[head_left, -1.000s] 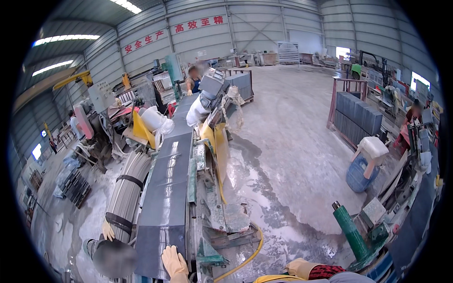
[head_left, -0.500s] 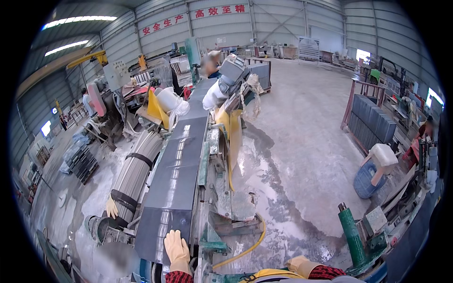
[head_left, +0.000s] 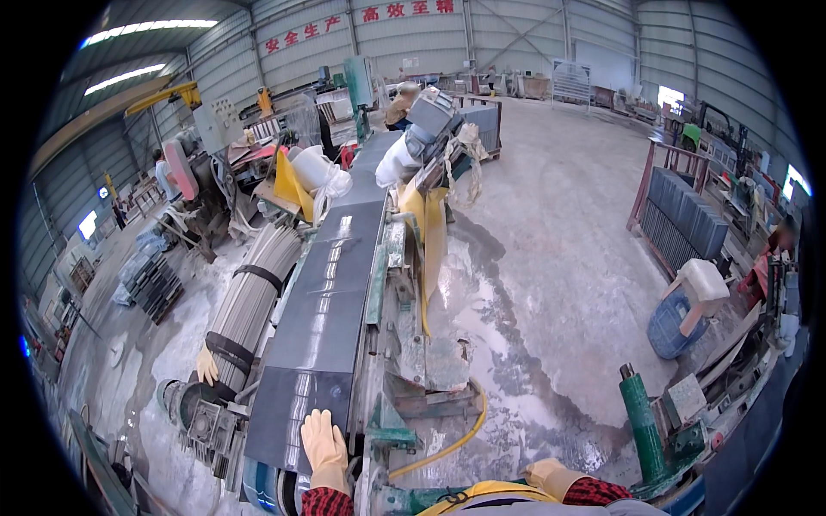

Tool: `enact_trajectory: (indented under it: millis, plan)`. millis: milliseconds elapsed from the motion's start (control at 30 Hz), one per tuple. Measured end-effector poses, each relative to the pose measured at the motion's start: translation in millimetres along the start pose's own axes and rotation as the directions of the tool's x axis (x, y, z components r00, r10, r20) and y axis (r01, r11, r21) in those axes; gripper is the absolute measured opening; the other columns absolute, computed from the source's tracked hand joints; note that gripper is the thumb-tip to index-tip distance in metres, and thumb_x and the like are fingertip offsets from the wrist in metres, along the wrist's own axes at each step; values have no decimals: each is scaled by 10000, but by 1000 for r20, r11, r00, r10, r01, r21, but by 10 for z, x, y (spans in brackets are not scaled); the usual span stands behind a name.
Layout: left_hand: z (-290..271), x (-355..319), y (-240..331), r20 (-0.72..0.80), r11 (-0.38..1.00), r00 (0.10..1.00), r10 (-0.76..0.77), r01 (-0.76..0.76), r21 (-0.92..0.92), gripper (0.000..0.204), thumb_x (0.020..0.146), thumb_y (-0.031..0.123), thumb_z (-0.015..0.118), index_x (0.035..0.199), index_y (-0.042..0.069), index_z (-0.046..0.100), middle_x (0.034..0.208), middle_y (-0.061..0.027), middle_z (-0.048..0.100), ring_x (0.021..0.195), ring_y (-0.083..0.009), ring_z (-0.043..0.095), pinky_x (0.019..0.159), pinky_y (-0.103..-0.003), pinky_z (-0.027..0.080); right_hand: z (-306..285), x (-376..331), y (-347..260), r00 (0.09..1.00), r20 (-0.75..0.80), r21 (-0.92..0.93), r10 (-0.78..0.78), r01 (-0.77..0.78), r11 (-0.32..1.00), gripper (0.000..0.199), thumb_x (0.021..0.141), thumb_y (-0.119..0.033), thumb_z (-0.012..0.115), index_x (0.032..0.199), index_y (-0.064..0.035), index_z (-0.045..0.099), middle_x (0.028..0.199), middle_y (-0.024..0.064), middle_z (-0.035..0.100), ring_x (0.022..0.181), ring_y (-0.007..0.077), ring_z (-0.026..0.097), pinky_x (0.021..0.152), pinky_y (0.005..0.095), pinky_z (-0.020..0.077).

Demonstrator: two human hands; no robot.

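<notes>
My left hand (head_left: 325,451), in a cream rubber glove with a red and black checked cuff, lies with its fingers stretched out on the right near corner of a dark grey stone slab (head_left: 297,413). The slab sits flat at the near end of a conveyor, and more slabs (head_left: 318,322) run on beyond it in a row. My right hand (head_left: 551,476), gloved the same way, is low on the right beside my yellow apron (head_left: 490,494) and a green machine bar. Its fingers are partly hidden, and whatever it may hold does not show.
Left of the conveyor stands a strapped bundle of pale rods (head_left: 249,301), a cream glove (head_left: 207,366) on its near end. A motor-driven machine (head_left: 430,120) straddles the line ahead. A green post (head_left: 641,426), a blue drum (head_left: 675,327) and racked slabs (head_left: 680,215) stand right. A person (head_left: 400,107) is farther off.
The view has tilted slightly, so the scene sits a little higher. My left hand stays flat on the slab's near corner, and my right hand stays low beside the apron.
</notes>
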State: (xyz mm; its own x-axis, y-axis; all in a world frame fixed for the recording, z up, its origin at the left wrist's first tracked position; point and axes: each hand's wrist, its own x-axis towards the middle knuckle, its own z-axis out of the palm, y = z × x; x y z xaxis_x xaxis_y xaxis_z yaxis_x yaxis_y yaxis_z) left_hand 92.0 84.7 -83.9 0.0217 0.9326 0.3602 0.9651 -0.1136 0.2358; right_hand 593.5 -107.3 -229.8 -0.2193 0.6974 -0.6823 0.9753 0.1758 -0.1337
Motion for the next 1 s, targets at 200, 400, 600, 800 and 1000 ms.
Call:
enact_trajectory:
  millis: [200,400,600,800,1000]
  plan:
    - [-51,-8,7,35,1000,999,-3,4,-8,443,955,175,602,1378,52,556,1471,-221,528,1367,-437,452,1174,-538,318,-48,-64,-26,999,-9,-49,-42,41,998,260,949,-144,584,1120,-95,772,1140,118,765,1074,296,735,845,441,606]
    - [-70,-30,25,32,1000,999,-2,3,-11,439,955,180,601,1372,52,558,1471,-218,528,1365,-438,451,1174,-538,316,57,-14,39,999,-21,-78,-27,25,997,336,983,-221,511,1241,-182,723,1167,73,754,1048,280,734,864,423,598]
    - [-9,-118,-47,0,1000,1000,0,0,8,455,951,178,610,1387,60,553,1480,-217,523,1378,-443,448,1184,-539,311,-99,-89,-67,997,-25,36,69,-68,997,301,973,-210,528,1177,-147,741,1110,122,763,1026,298,741,847,432,600]
    - [-56,-137,-19,18,1000,1000,-3,3,-3,459,949,179,613,1390,63,554,1489,-221,518,1383,-442,446,1187,-540,308,-69,-114,-72,993,-61,122,102,-94,988,270,955,-167,556,1111,-85,760,1063,144,771,1023,302,745,847,427,600]
    - [-84,-180,-37,15,1000,1000,-5,5,-2,458,947,178,614,1386,62,556,1481,-221,521,1378,-441,447,1183,-542,310,-148,-181,-94,998,-60,60,36,-32,998,268,949,-140,573,1143,-93,752,1112,120,768,1046,291,739,848,426,600]
